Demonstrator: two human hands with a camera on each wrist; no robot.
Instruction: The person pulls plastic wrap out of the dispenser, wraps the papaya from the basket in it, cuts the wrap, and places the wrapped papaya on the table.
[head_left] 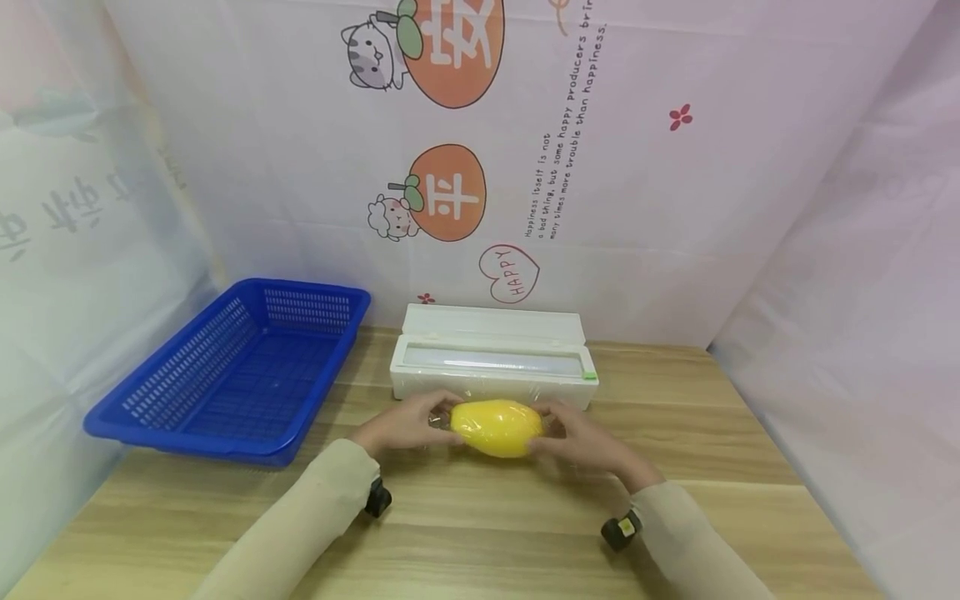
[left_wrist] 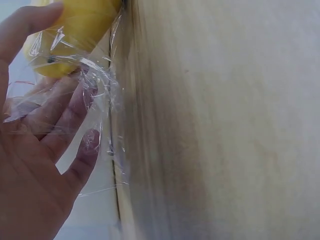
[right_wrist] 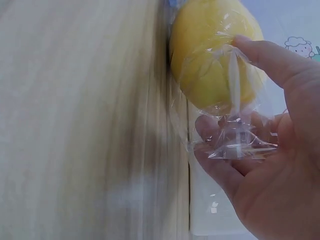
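Note:
A smooth yellow oblong fruit (head_left: 497, 427), its exact kind unclear, lies sideways between my two hands, wrapped in clear cling film. My left hand (head_left: 416, 423) holds its left end, thumb on the near side and fingers behind. At the other end, my right hand (head_left: 581, 437) grips it in the same way. Loose crumpled cling film (left_wrist: 95, 82) sticks out past the fruit's left end, over the left fingers. In the right wrist view, more film (right_wrist: 232, 135) bunches between the right thumb and fingers. Part of the fruit's far side is hidden.
Just behind the fruit stands a white cling film dispenser box (head_left: 487, 385) with its lid (head_left: 495, 323) raised and a roll (head_left: 491, 360) inside. A blue plastic basket (head_left: 318, 392) sits at the left on the wooden table (head_left: 480, 533). Printed white cloth (head_left: 630, 208) hangs behind and at both sides.

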